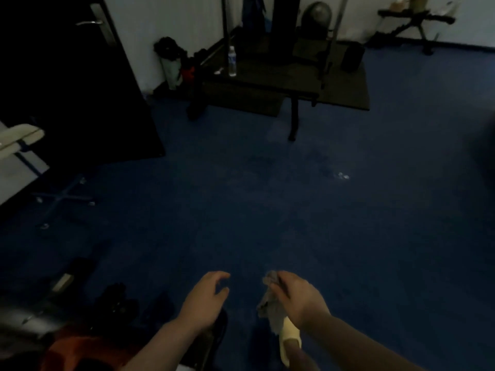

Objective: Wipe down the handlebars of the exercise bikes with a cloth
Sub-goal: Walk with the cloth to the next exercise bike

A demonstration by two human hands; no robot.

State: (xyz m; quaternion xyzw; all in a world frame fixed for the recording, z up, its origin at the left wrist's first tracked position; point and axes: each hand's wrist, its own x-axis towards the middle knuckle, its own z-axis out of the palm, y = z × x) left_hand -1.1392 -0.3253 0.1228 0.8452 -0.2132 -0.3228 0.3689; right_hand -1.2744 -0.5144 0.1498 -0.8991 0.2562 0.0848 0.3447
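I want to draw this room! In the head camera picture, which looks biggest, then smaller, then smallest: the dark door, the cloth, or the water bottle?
1. Dark door, by far the largest.
2. Cloth in the right hand.
3. Water bottle, smallest.
The cloth is much nearer the camera, so its lead over the bottle is unsure.

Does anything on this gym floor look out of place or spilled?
Possibly: a small shiny scrap or wet spot lies alone on the blue carpet, too blurred to identify. A water bottle stands upright on the dark mat.
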